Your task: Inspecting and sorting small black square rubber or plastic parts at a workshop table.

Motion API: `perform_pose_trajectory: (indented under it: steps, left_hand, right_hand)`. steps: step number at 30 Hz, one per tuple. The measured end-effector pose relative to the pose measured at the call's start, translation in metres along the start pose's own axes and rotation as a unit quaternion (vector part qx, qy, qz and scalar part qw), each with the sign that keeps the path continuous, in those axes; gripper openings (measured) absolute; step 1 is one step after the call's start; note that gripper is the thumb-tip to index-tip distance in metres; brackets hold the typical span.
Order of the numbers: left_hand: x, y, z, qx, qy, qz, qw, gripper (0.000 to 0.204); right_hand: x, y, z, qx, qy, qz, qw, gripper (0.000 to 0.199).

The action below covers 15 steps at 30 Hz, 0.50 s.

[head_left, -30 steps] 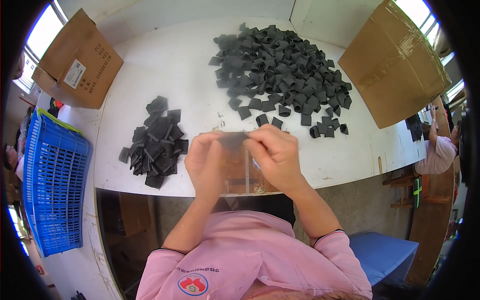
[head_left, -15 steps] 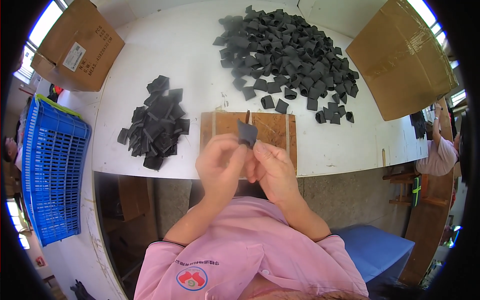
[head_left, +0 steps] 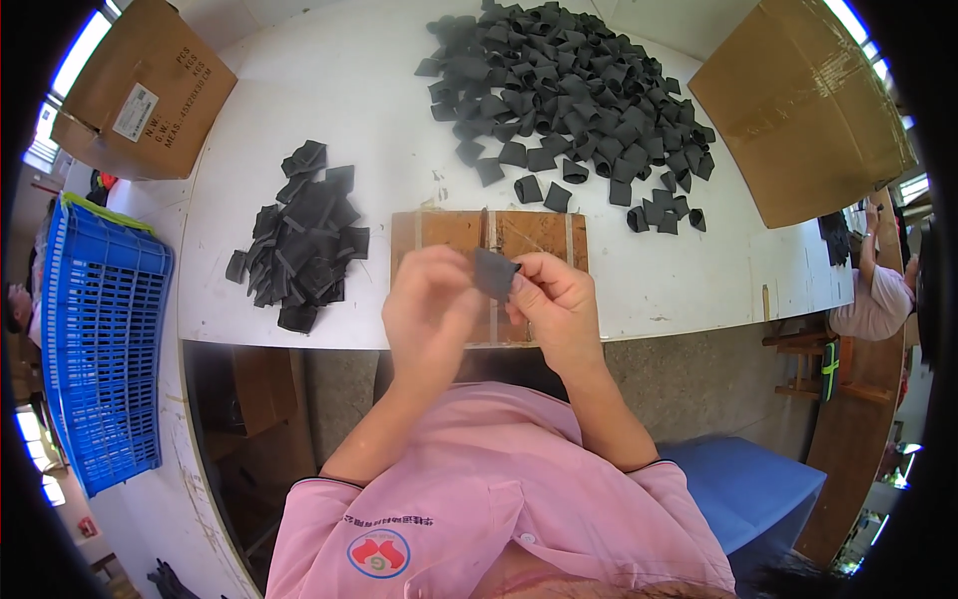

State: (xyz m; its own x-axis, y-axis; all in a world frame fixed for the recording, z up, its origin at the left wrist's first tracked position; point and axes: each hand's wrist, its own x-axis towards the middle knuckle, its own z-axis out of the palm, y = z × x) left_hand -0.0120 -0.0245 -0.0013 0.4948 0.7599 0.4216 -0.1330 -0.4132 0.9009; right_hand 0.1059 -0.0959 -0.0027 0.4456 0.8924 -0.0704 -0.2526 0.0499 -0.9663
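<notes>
Between thumb and fingers of my right hand (head_left: 561,307) is a small dark grey fabric piece (head_left: 493,276), pinched at its right edge and held above the near part of a brown wooden board (head_left: 429,230). My left hand (head_left: 429,314) is just left of the piece. Its fingers are curled and smeared by motion, so whether they touch the fabric is unclear. A narrow dark upright strip (head_left: 489,230) stands at the board's middle. To the left lies a heap of flat black fabric pieces (head_left: 304,235). Farther off spreads a big pile of dark grey tube-shaped fabric pieces (head_left: 589,100).
Cardboard boxes stand at the far left (head_left: 150,90) and far right (head_left: 798,110) of the white table (head_left: 689,280). A blue plastic basket (head_left: 108,344) is beyond the table's left edge. A blue-covered seat (head_left: 743,494) is at lower right. Another person (head_left: 873,299) sits at the right rim.
The fabric piece has tilted and come down slightly, now in my right hand's pinch. My left hand's fingers have moved off its lower edge and up to its left. The view has shifted slightly.
</notes>
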Motion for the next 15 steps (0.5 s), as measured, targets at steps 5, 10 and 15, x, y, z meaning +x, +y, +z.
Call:
perform_pose_trajectory:
  steps: [5,10,15]
  left_hand:
    - [0.001,0.002,-0.001,-0.252,0.019,-0.263,0.931,0.013]
    - [-0.005,-0.002,0.004,-0.263,0.043,-0.302,0.915,0.006]
    - [-0.008,-0.002,0.004,-0.199,0.057,-0.28,0.938,0.007]
  right_hand:
    - [0.0,0.0,-0.006,0.156,-0.028,0.126,0.979,0.009]
    - [0.002,0.005,-0.004,0.339,-0.011,0.233,0.911,0.009]
    - [-0.003,0.003,-0.005,0.083,0.067,0.048,0.993,0.013]
